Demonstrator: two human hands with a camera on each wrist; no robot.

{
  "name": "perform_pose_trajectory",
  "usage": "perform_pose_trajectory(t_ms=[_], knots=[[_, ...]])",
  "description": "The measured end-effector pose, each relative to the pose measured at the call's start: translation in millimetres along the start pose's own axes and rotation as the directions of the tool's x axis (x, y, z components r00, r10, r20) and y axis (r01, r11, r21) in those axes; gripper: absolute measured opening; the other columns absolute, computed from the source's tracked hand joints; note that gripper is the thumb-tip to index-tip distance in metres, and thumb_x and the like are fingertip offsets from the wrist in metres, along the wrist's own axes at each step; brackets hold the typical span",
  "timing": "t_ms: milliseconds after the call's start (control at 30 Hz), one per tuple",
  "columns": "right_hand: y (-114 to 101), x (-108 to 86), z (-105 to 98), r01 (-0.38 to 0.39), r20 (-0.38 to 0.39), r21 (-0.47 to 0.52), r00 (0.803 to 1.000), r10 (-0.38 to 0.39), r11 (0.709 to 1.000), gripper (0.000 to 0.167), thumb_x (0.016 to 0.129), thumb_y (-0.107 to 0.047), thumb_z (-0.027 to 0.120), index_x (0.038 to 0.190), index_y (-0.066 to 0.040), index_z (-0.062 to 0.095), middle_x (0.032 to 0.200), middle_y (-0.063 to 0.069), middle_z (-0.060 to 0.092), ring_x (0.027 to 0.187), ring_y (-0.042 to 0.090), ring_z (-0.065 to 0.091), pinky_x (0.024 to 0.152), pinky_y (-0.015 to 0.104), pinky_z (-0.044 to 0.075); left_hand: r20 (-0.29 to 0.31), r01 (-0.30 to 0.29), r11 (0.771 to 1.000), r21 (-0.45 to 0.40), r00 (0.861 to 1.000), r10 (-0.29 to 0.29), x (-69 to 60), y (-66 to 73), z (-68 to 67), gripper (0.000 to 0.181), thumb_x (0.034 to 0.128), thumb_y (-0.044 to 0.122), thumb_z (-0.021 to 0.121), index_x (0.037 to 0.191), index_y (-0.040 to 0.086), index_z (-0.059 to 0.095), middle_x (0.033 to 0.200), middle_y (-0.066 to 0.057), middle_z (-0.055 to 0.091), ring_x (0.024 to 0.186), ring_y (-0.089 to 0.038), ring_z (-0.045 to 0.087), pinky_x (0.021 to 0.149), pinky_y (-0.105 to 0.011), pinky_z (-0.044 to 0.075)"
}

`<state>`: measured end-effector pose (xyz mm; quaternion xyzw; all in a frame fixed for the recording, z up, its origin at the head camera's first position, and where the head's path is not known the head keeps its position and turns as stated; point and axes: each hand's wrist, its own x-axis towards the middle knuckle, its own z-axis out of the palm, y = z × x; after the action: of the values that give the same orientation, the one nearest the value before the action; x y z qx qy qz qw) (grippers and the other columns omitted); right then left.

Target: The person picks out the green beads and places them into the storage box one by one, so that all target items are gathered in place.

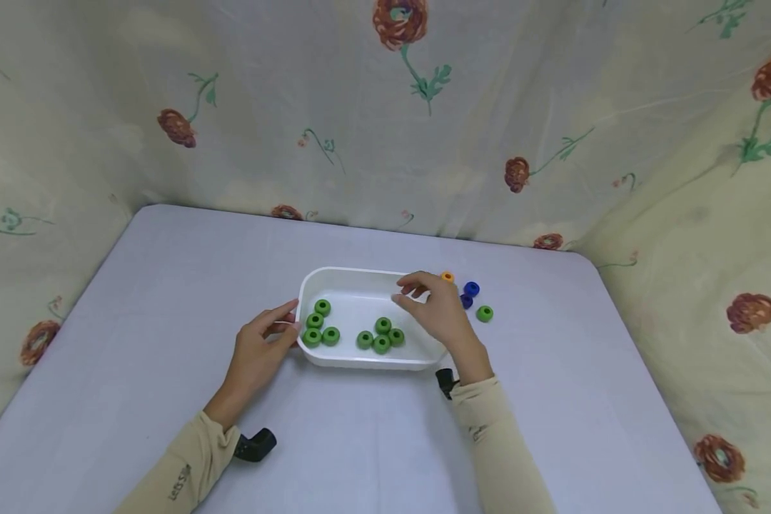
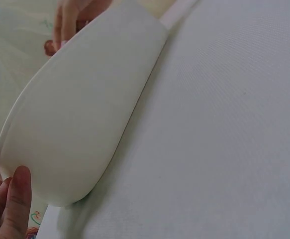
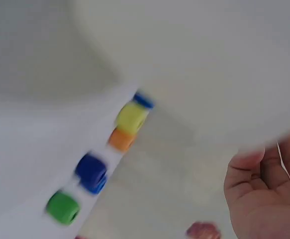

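A white oblong tray (image 1: 360, 363) holds several green beads (image 1: 330, 336) on its left and more green beads (image 1: 382, 345) near its middle. My left hand (image 1: 257, 353) pinches the tray's left end, with the thumb (image 2: 20, 191) against the outer wall. Over the tray's right part hovers my right hand (image 1: 442, 313), its fingers loosely bent. Nothing shows between its thumb and fingers. In the right wrist view the blurred tray wall fills the upper part and partly hides that hand's fingertips.
Right of the tray lie an orange bead (image 1: 447, 276), a blue bead (image 1: 472, 289), a dark blue bead (image 1: 466, 302) and a green bead (image 1: 485, 314). The right wrist view adds a yellow bead (image 3: 130, 118) and another blue bead (image 3: 144, 99). Flowered cloth (image 1: 334, 93) hangs behind the white table (image 1: 231, 250).
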<state>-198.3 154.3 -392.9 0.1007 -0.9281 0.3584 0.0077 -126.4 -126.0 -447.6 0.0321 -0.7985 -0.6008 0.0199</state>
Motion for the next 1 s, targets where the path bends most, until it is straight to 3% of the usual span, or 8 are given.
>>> perform_pose_trajectory(t_ms=[100,200,367,467,667,800,1000], knots=[[21.2,-4.9,-14.2,-0.056,-0.124,0.03,0.991,0.059,0.998,0.027,0.092,-0.023,0.074,0.115,-0.008,0.072,0.103,0.01,0.074,0.097,0.024,0.065,0.078,0.027,0.049,0.0,0.001,1.0,0.009,1.0,-0.001,0.0,-0.4,0.7,0.046,0.0969,0.008,0.063,0.142,0.011,0.057,0.121,-0.015,0.061,0.111,-0.027,0.062,0.078,-0.016,0.062],[42.8,-10.6,-26.1,-0.125,-0.215,0.047,0.968,0.132,0.991,0.026,0.092,-0.02,0.073,0.115,-0.006,0.072,0.104,0.013,0.073,0.096,0.024,0.065,0.076,0.024,0.048,0.002,0.0,1.0,0.025,1.0,0.0,0.3,-0.7,0.8,0.046,0.0973,0.009,0.063,0.143,0.012,0.057,0.122,-0.015,0.061,0.112,-0.027,0.062,0.079,-0.014,0.061],[77.1,-19.2,-37.1,-0.263,-0.28,0.092,0.919,0.278,0.96,0.03,0.093,-0.024,0.073,0.117,-0.007,0.071,0.109,0.014,0.072,0.1,0.022,0.061,0.077,0.022,0.048,0.001,0.0,0.999,0.046,1.0,0.0,0.5,-1.4,0.5,0.046,0.0978,0.011,0.064,0.144,0.013,0.056,0.123,-0.014,0.062,0.113,-0.026,0.063,0.08,-0.01,0.058],[94.1,-22.9,-40.0,-0.314,-0.301,0.123,0.892,0.337,0.941,0.031,0.092,-0.025,0.073,0.117,-0.008,0.071,0.11,0.014,0.072,0.098,0.018,0.06,0.078,0.02,0.047,0.001,0.0,0.999,0.043,1.0,0.0,0.3,-1.9,0.4,0.046,0.0977,0.011,0.064,0.144,0.013,0.056,0.123,-0.014,0.062,0.113,-0.027,0.063,0.08,-0.009,0.057],[112.6,-26.2,-43.3,-0.336,-0.36,0.174,0.854,0.377,0.926,0.029,0.087,-0.022,0.078,0.113,-0.008,0.074,0.105,0.016,0.073,0.088,0.009,0.057,0.071,0.012,0.044,0.0,-0.015,0.999,0.034,1.0,0.015,-0.6,-2.3,0.1,0.046,0.0976,0.01,0.064,0.143,0.012,0.056,0.122,-0.014,0.062,0.113,-0.027,0.063,0.079,-0.01,0.058],[118.5,-29.7,-45.0,-0.381,-0.343,0.185,0.838,0.423,0.906,0.035,0.088,-0.024,0.078,0.118,-0.008,0.071,0.108,0.014,0.07,0.092,0.011,0.055,0.07,0.013,0.043,0.004,-0.021,0.999,0.024,1.0,0.021,-0.8,-1.8,0.4,0.046,0.0976,0.009,0.063,0.143,0.011,0.056,0.122,-0.015,0.062,0.113,-0.028,0.063,0.078,-0.011,0.059],[127.5,-34.1,-44.8,-0.435,-0.287,0.194,0.832,0.475,0.879,0.045,0.088,-0.026,0.078,0.128,-0.009,0.065,0.118,0.013,0.066,0.101,0.019,0.054,0.077,0.023,0.045,-0.001,-0.008,0.999,0.039,1.0,0.008,-1.4,-0.9,0.8,0.047,0.0973,0.01,0.064,0.143,0.012,0.056,0.122,-0.014,0.062,0.113,-0.027,0.063,0.079,-0.01,0.058]])
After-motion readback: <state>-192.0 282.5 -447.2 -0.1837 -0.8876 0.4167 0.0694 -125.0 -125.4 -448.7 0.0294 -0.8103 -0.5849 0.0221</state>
